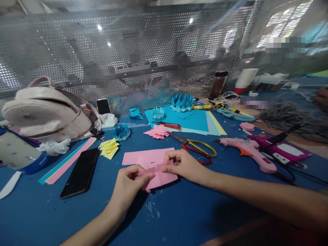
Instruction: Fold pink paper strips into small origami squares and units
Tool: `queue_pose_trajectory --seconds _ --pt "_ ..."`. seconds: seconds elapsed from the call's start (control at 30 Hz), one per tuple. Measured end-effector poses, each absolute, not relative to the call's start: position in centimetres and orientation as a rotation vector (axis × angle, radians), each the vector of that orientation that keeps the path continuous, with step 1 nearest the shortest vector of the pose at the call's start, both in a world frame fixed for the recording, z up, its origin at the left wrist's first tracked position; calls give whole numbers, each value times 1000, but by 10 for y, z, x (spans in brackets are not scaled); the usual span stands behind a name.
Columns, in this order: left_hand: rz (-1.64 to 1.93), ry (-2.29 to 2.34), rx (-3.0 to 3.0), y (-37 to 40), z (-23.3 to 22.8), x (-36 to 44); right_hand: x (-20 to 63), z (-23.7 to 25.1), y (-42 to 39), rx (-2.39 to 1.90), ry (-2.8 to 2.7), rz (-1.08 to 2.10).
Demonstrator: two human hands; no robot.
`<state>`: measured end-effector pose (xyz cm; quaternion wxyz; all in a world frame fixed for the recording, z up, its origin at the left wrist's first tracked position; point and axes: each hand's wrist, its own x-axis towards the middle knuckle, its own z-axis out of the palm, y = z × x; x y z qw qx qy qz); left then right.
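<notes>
Left hand (129, 181) and right hand (183, 165) both pinch one pink paper sheet (151, 164) lying on the blue table (179, 212), fingertips closed on its near edge. Yellow-handled scissors (197, 147) lie just beyond the right fingers; a pink glue gun (249, 153) lies farther right. A black phone (80, 172) lies left of the left fingers, yellow folded papers (109, 148) beyond it.

One head-worn camera looks forward and down, close over the blue table (179, 212), facing a perforated screen (77, 51).

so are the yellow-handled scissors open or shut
Open: the yellow-handled scissors lie on the blue table with their two handle loops spread apart, beside the right hand.
</notes>
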<state>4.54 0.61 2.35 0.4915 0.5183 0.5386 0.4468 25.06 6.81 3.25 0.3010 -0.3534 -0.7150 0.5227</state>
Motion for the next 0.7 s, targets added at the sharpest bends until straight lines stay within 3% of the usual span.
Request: queue_pose_trajectory --seconds 0.7 --pt "1099 1217 1092 10 30 46 249 34 71 -922 -1669 1664"
